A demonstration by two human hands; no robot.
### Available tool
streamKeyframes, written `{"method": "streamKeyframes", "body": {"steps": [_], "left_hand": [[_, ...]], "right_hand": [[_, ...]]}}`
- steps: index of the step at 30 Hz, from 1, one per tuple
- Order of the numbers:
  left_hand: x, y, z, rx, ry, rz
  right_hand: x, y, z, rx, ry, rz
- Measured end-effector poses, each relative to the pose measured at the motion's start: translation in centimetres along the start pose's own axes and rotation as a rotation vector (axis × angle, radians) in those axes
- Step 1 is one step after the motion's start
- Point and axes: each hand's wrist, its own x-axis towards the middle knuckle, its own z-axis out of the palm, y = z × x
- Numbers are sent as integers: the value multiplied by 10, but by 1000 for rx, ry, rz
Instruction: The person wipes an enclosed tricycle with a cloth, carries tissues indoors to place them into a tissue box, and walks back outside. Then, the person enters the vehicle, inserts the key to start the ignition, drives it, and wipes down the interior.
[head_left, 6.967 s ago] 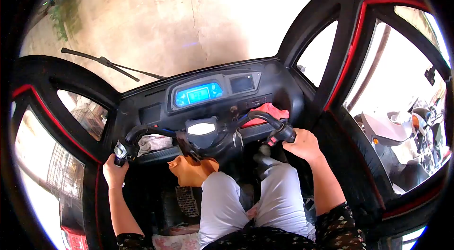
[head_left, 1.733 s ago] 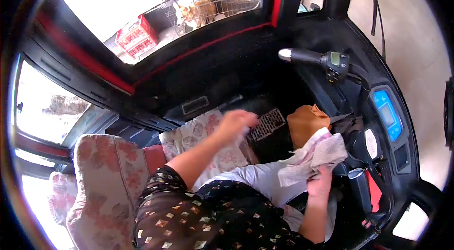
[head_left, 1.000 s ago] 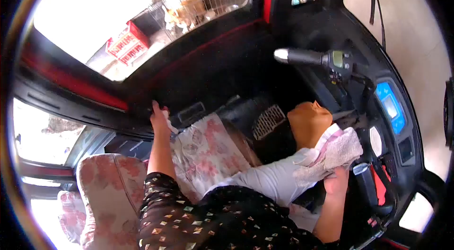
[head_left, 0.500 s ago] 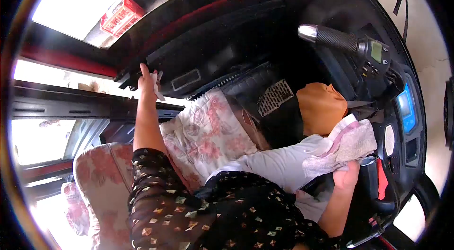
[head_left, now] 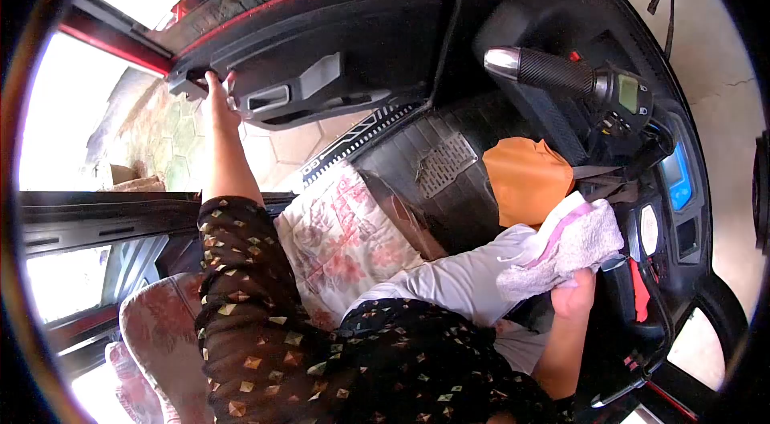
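Note:
The black door (head_left: 321, 47) with a red edge stands ajar, and paving shows through the gap. At its far left end, beside the handle recess, my left hand (head_left: 218, 103) touches the door with a small white crumpled piece in its grip; part of the fingers is hidden. My right hand (head_left: 573, 296) holds a white and pink towel (head_left: 573, 243) over my right leg, near the dashboard. The towel hangs folded over the fingers.
A handlebar grip (head_left: 553, 73) and lit display (head_left: 680, 175) are at the right. An orange bag (head_left: 525, 183) lies on the floor area. A floral seat cushion (head_left: 345, 235) is beside my legs. A red cloth (head_left: 640, 292) sits in the dashboard shelf.
Earlier both hands were on the handlebars. Since then my right hand has taken the towel, and my left hand has moved to the door. The door has swung outward and its gap has widened.

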Motion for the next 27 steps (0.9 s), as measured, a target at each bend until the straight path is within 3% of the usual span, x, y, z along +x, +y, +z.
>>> {"method": "streamKeyframes", "body": {"steps": [4,7,9,11,13,15,19,21,23,25,27], "left_hand": [[-12,2,9,-8,-185,-73],[-41,-9,22,299,-387,-31],[-73,-30,37,497,-358,-45],[-115,-45,50,606,-592,-100],[-153,-81,57,534,-958,9],[-207,-85,78,718,-1162,-124],[-319,-67,124,478,-1482,-377],[-349,-71,138,472,-1659,-217],[-372,-71,146,516,-1658,-190],[-380,-81,149,677,-1695,-141],[-392,-92,151,462,-1639,-89]], "right_hand": [[3,1,1,-48,15,64],[5,-1,15,-70,-29,46],[4,-4,14,-16,-109,70],[4,-3,18,2,-51,91],[5,-1,18,120,-94,51],[3,0,19,112,-103,63],[-5,2,17,-79,-90,140],[-16,-12,35,-210,-81,151],[-14,-6,33,-312,-299,-166],[-23,-9,28,-495,-358,-270],[-36,-2,22,-320,-419,-191]]}}
